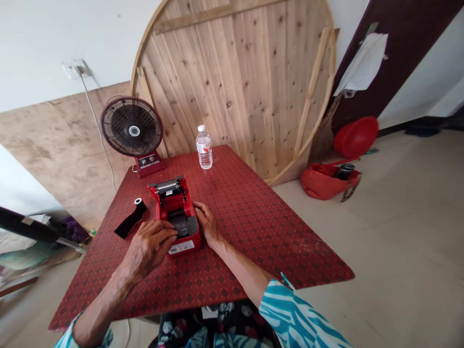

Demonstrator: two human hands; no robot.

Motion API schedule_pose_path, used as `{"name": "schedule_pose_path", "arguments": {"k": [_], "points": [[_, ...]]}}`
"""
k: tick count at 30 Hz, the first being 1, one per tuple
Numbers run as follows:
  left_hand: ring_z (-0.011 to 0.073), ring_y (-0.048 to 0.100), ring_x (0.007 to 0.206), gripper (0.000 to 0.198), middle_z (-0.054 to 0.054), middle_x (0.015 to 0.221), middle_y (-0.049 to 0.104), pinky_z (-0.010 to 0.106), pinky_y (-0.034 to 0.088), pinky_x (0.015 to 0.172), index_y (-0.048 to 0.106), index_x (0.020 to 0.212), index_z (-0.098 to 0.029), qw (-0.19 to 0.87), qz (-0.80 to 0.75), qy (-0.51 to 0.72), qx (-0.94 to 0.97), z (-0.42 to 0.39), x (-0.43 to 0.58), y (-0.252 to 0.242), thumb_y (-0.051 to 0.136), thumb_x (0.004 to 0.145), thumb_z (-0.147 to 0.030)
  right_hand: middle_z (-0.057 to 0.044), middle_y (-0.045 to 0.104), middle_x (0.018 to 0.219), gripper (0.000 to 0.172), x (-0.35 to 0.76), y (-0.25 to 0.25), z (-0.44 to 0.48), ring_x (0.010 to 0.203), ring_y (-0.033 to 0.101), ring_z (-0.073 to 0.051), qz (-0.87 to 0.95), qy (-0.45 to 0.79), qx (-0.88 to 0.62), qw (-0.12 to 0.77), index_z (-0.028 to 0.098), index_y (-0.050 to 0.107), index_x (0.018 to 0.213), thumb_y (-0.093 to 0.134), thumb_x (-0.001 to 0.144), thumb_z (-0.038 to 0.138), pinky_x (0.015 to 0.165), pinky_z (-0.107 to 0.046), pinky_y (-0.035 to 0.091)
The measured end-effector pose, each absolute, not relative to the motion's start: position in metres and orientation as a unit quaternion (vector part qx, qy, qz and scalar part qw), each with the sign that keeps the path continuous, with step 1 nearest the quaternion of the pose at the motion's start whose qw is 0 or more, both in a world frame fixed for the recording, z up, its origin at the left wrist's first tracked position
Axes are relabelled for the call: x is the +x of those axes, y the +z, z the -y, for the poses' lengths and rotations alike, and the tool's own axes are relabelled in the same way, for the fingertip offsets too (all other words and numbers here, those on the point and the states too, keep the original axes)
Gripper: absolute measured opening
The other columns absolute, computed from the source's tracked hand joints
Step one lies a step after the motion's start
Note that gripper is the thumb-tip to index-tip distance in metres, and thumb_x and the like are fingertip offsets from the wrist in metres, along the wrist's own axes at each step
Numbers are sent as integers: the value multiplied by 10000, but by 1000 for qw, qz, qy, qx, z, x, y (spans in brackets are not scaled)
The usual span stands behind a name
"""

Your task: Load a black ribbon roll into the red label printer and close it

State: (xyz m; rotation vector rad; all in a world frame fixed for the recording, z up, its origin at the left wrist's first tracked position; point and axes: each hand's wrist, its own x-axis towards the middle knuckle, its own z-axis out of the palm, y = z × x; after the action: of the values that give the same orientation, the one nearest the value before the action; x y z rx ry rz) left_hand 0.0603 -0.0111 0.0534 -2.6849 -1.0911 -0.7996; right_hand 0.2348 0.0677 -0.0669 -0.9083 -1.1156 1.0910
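A small red printer [180, 217] with its lid flipped up sits on the table with a red patterned cloth [253, 217]. Its dark inner bay faces up. My left hand [150, 244] rests on the printer's left side, fingers reaching over the open bay. My right hand [206, 222] presses flat against the printer's right side. A black strip with a small white roll core [131, 217] lies on the cloth just left of the printer, beyond my left hand.
A red desk fan [133, 133] stands at the table's back left, its cord running up to a wall socket [75, 69]. A water bottle [204, 147] stands at the back edge. A round wooden tabletop [250, 82] leans on the wall. Red basins [328, 181] lie on the floor to the right.
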Motion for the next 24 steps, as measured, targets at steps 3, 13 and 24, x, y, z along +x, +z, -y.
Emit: {"name": "schedule_pose_path", "arguments": {"k": [3, 13, 24], "points": [[182, 653, 827, 173, 55, 938, 724, 327, 462, 718, 692, 919, -210, 72, 362, -265, -891, 13, 59, 50, 526, 936, -251, -31, 673, 1146, 333, 236, -63, -68, 1128, 568, -222, 477, 478, -393, 624, 258, 652, 1092, 511, 851, 440, 1027, -399, 399], [208, 632, 925, 176, 74, 1019, 698, 361, 465, 802, 665, 1054, -200, 87, 365, -283, -883, 18, 55, 35, 553, 920, -217, -33, 666, 1080, 345, 224, 9, -133, 1151, 525, -214, 526, 414, -399, 627, 258, 685, 952, 486, 855, 522, 1078, -402, 345], [233, 626, 982, 211, 84, 1060, 698, 394, 469, 859, 657, 1100, -209, 89, 368, -294, -877, 21, 51, 28, 564, 918, -264, -34, 618, 1106, 198, 238, -13, -71, 1119, 546, -223, 500, 438, -382, 642, 245, 708, 717, 604, 752, 410, 972, -352, 408]]}}
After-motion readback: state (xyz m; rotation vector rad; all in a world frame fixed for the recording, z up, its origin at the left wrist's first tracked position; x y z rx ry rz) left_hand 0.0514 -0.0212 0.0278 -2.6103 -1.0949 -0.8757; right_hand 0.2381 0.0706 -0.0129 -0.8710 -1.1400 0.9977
